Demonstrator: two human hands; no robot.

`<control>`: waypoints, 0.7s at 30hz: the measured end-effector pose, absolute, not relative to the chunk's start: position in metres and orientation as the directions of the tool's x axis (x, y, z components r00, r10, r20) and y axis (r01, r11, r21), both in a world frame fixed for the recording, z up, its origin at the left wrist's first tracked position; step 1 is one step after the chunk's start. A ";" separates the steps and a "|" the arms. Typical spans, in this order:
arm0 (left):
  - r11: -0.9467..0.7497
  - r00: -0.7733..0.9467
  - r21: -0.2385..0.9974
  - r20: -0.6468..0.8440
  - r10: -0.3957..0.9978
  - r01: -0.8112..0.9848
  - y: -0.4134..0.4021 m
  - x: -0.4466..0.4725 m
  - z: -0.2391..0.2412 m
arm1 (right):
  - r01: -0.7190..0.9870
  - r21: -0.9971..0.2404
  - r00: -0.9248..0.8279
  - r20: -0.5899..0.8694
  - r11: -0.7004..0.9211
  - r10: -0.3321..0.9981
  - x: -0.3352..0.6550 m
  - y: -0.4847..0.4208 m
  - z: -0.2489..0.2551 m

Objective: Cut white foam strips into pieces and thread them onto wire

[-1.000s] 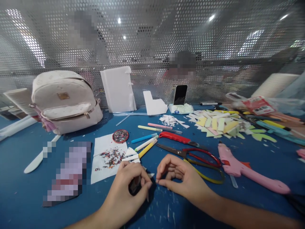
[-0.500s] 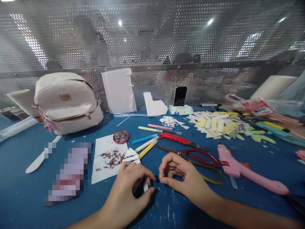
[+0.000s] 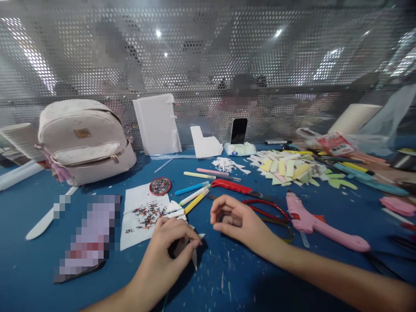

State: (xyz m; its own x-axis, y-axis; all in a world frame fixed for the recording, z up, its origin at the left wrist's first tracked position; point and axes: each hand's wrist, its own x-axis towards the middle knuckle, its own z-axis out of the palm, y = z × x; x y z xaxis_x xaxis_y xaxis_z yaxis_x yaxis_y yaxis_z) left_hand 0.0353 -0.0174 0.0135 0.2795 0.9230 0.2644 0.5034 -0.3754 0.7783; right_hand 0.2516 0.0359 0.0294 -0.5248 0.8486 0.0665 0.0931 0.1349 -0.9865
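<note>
My left hand [image 3: 169,249] rests low on the blue table [image 3: 227,281], fingers closed round a small white pointed foam piece [image 3: 194,255] whose tips stick out to the right. My right hand [image 3: 238,223] hovers just right of it, thumb and forefinger curled into a loose pinch; I cannot make out anything between them. Red-handled scissors [image 3: 269,210] lie just behind the right hand. A white paper sheet [image 3: 143,214] with coloured glitter lies left of the hands, with small white foam triangles at its right edge.
Coloured markers [image 3: 195,195], a red-handled cutter [image 3: 234,187] and a pink glue gun [image 3: 320,223] lie mid-table. A pile of pastel foam scraps [image 3: 289,169], a phone [image 3: 238,131], white foam blocks [image 3: 157,123] and a beige backpack [image 3: 81,138] stand behind. Perforated metal screen at the back.
My right hand has lifted slightly and drawn away from the left. My left hand has shifted a little left, still gripping the white piece. The view has panned slightly right.
</note>
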 end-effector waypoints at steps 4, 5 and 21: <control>-0.380 0.289 0.779 0.264 0.920 0.498 -0.018 0.034 0.012 | 0.251 -0.940 -0.588 0.042 0.231 0.808 0.269 0.053 0.052; -0.381 0.293 0.778 0.263 0.919 0.499 -0.018 0.034 0.012 | 0.319 -0.915 -0.619 -0.002 0.249 0.786 0.274 0.054 0.058; -0.391 0.311 0.744 0.255 0.915 0.542 -0.022 0.035 0.011 | 0.553 -0.654 -0.768 -0.159 0.516 0.621 0.275 0.036 0.062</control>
